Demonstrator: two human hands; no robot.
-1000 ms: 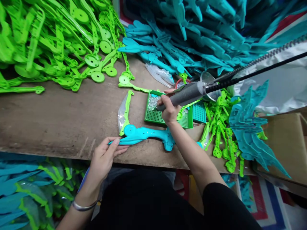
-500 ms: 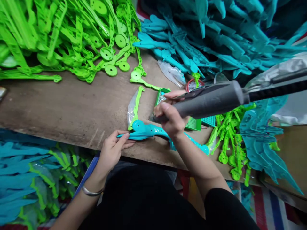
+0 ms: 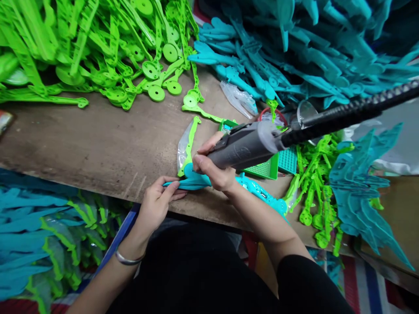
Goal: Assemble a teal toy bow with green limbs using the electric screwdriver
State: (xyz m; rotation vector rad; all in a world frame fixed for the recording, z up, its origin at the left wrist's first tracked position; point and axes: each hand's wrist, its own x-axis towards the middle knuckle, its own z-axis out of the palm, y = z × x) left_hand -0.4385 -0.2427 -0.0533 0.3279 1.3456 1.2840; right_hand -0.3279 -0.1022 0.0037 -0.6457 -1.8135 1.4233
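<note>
Near the table's front edge, my left hand [image 3: 160, 196] pinches the pointed left end of a long turquoise plastic part [image 3: 194, 181]. A lime-green piece with a clear curved blade [image 3: 187, 146] joins the part near its round end. My right hand [image 3: 214, 170] is wrapped round a grey electric screwdriver [image 3: 244, 146], held tilted over the part. Its tip is hidden behind my right hand, so I cannot tell whether it touches the part. Another green piece [image 3: 291, 192] sits at the part's right end.
Lime-green plastic parts [image 3: 114, 56] are heaped at the back left, turquoise parts [image 3: 255, 61] at the back right. A green basket [image 3: 270, 168] and a red-rimmed cup [image 3: 262, 115] stand behind the screwdriver. Finished-looking bladed pieces [image 3: 62, 244] lie below the table at left.
My right hand has moved left and slightly down with the screwdriver, from above the part's middle to near its round end. My left hand keeps its pinch.
</note>
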